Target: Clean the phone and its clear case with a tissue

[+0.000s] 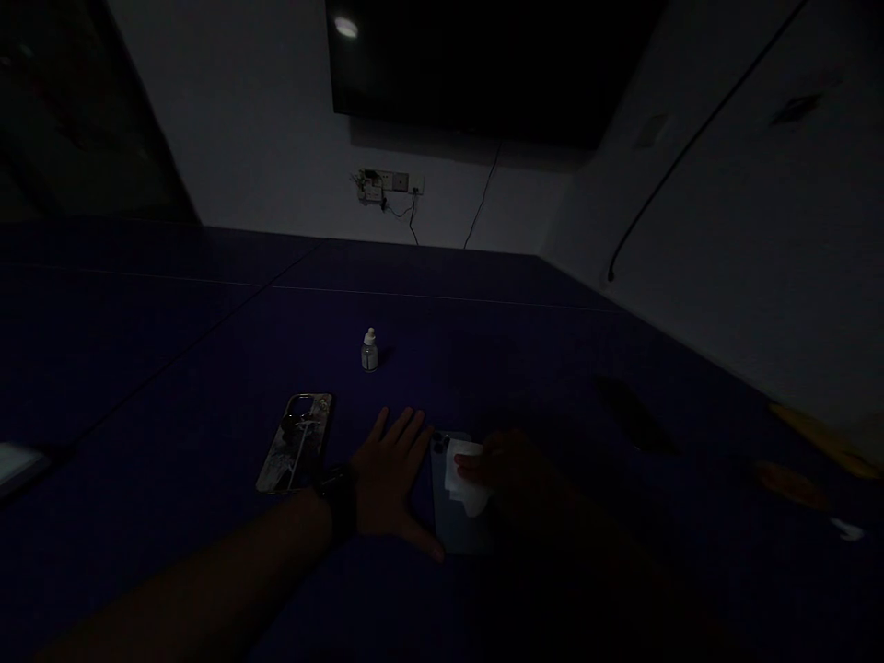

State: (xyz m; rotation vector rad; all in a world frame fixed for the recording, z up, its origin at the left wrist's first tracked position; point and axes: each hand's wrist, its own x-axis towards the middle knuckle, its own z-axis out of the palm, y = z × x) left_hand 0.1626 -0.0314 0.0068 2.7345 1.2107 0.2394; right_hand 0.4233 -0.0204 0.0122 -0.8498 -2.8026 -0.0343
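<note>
A phone [454,529] lies on the dark blue surface with its back and camera lenses facing up. Against its left edge rests my left hand [392,479], flat with fingers spread and a dark band at the wrist. My right hand [507,465] presses a folded white tissue [470,497] onto the phone's back; shadow hides most of its fingers. Left of my left hand is a patterned phone case [298,447] with a camera cutout. Farther off stands a small bottle [370,354] with a white cap.
To the right lie a dark flat object [635,414], a yellow item [821,437], an orange-brown item [791,483] and a small white scrap [846,529]. A pale object [17,465] sits at the left edge. Sockets with cables [387,184] and a large screen [470,74] are on the wall.
</note>
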